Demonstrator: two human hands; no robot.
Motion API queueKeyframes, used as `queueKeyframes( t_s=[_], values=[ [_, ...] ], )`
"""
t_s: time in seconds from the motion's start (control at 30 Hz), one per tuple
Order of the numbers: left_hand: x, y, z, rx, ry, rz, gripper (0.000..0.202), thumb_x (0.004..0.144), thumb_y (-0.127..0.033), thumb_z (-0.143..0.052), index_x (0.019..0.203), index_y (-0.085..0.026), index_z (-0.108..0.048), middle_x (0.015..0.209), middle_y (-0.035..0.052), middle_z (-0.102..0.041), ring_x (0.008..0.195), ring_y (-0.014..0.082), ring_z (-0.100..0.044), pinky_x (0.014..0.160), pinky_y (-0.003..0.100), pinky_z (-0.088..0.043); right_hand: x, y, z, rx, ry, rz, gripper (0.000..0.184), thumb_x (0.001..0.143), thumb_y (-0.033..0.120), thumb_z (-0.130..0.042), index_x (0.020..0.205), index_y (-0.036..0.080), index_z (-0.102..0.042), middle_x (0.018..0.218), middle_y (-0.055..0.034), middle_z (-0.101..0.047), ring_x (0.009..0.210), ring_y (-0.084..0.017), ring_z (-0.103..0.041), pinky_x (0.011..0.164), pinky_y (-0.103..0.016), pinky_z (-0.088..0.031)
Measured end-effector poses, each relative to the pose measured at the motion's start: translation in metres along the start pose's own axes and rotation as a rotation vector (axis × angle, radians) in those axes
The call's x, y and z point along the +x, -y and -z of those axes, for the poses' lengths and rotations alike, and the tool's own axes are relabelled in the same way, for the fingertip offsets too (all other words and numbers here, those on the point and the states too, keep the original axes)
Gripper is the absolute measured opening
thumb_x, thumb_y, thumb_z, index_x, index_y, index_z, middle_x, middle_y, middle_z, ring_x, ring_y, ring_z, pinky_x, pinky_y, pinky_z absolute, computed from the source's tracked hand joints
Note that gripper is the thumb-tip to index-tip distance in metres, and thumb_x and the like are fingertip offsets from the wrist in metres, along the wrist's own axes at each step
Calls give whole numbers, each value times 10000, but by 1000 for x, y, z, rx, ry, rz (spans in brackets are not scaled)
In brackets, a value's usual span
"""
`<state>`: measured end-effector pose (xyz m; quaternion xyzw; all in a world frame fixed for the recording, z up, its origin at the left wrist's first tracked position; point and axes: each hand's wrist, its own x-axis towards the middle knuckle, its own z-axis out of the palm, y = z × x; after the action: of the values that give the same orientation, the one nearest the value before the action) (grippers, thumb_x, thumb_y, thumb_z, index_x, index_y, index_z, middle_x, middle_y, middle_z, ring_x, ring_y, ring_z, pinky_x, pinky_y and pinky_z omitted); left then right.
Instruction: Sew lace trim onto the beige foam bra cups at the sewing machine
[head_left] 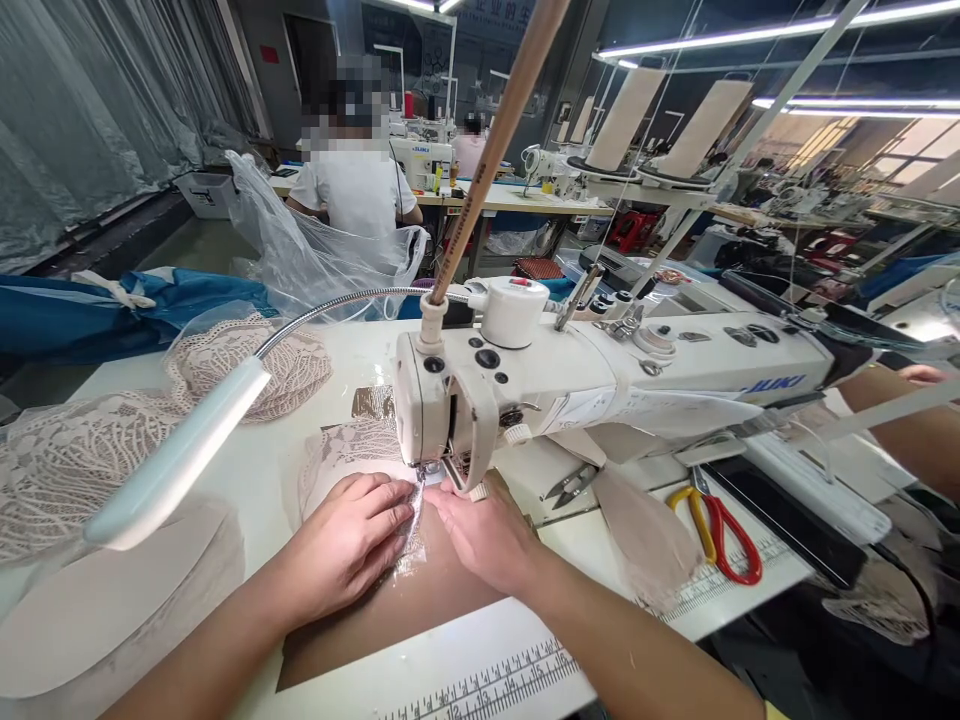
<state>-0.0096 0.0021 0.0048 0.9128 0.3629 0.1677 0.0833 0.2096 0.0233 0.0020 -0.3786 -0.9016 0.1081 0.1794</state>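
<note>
- A heap of lace pieces [67, 470] lies at the left end of the table [277, 480], with a gooseneck lamp [176, 455] reaching over it.
- The left hand [349, 545] lies palm down, fingers spread flat, pressing the tan fabric [420, 590] against the table; it grips nothing.
- The fabric's edge sits under the needle of the sewing machine [525, 385], between both hands.
- The right hand [484, 535] rests flat just beside the presser foot, fingers stretched out on the fabric, pinching nothing.
- Small snips [570, 485] lie under the machine arm.
- Farther right lie red-and-yellow scissors [716, 525].
</note>
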Motion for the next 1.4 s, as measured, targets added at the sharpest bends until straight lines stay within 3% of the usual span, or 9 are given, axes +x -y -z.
queueKeyframes(
  t_s=[0.2,0.37,0.57,0.93,1.07,1.2,1.4],
  values=[
    [-3,5,-3,66,31,-55,349,938,-114,-424,1263,-137,-549,1311,113,-591,1130,273,-509,924,435,-452,-3,0,0,-5,53,75,353,826,49,-497,1123,187,-629,895,-33,-602,823,-174,-481,692,-284,-340],
    [-4,10,-5,123,80,-102,370,916,-86,-423,1253,-120,-571,1313,123,-600,1138,293,-509,910,458,-466,-1,6,1,-90,109,59,307,791,36,-504,1034,166,-638,883,-49,-582,848,-187,-477,704,-300,-342],
    [0,5,-5,77,-4,-25,345,939,-162,-442,1251,-166,-590,1246,105,-646,1083,276,-557,893,441,-489,1,10,0,-141,110,-37,314,796,44,-497,1039,183,-641,896,-65,-595,831,-198,-489,685,-302,-348],
    [0,0,6,-108,18,31,178,936,-199,-471,1025,-175,-623,1048,95,-639,986,233,-560,859,388,-458,-8,0,-2,-60,17,-27,301,855,97,-470,1063,195,-665,932,-67,-599,830,-198,-478,746,-311,-352],
    [-1,-1,6,-101,21,49,151,937,-201,-455,943,-165,-602,918,85,-606,875,219,-542,770,369,-447,-8,1,0,-32,23,16,287,851,89,-469,1039,185,-663,902,-60,-584,807,-188,-462,705,-295,-338],
    [-3,-2,5,-67,35,103,215,950,-233,-436,797,-170,-573,781,60,-538,756,202,-487,666,339,-409,-8,-2,-1,-22,-24,9,254,839,82,-466,964,173,-667,867,-59,-572,780,-185,-452,694,-296,-330],
    [-2,0,0,-68,25,135,299,970,-209,-389,689,-173,-484,719,45,-500,717,190,-447,641,329,-375,-8,-1,-1,5,-31,39,243,841,82,-474,927,186,-676,803,-36,-560,734,-173,-441,669,-294,-308]
  ],
)
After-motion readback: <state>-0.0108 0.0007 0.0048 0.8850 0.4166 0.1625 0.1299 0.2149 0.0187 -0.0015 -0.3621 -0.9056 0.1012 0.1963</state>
